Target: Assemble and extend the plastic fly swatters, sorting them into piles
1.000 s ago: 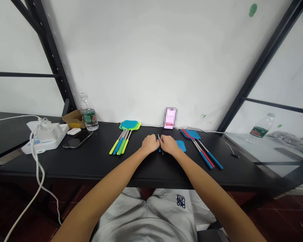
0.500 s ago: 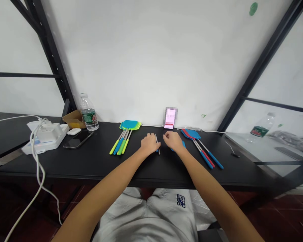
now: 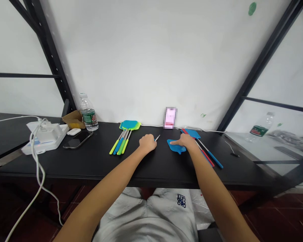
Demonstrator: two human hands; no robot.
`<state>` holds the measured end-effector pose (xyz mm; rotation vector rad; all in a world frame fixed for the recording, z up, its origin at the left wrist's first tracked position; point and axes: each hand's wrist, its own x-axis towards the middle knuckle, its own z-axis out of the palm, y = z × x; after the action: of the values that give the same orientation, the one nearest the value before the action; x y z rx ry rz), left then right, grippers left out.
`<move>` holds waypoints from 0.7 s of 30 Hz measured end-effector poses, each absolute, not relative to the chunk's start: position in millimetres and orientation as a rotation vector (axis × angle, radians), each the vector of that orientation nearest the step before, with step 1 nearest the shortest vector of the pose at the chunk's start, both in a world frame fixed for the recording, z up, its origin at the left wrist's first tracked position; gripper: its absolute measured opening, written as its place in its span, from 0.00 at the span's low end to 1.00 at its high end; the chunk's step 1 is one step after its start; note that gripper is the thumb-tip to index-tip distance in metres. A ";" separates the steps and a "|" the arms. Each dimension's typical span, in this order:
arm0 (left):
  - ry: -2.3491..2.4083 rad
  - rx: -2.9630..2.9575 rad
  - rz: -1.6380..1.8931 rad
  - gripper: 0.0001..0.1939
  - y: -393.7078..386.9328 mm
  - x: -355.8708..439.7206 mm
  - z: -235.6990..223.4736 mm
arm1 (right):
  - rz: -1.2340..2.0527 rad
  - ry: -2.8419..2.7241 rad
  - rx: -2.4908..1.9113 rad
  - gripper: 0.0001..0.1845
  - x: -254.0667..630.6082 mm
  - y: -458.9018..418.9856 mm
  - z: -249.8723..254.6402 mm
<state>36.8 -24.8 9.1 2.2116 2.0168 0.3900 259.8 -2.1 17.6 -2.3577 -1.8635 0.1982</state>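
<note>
Right hand (image 3: 183,142) presses a blue swatter head (image 3: 175,146) lying crosswise; left hand (image 3: 147,143) grips a metal rod (image 3: 157,137) pointing wallward.

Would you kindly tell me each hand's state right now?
Left hand: closed around a thin metal rod.
Right hand: open, resting on a blue plastic mesh fly swatter head.
</note>
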 end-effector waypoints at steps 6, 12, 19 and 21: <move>2.021 2.202 0.354 0.15 -23.7 37.3 11.6 | 0.272 -1.877 -2.359 0.59 261.7 3.9 11.2; 1.965 2.320 0.302 0.15 -23.0 37.5 8.6 | 0.361 -1.930 -2.268 0.59 265.9 11.2 5.4; 1.981 2.260 0.377 0.16 -21.8 39.3 6.7 | 0.501 -1.868 -2.056 0.39 263.0 9.2 6.0; 1.954 2.253 0.410 0.16 -22.4 39.7 7.9 | 0.509 -1.770 -2.011 0.36 262.7 8.4 7.3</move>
<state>39.7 -22.4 7.9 2.2533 1.9539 0.4103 262.7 8.4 7.3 -2.0111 -1.7703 0.5092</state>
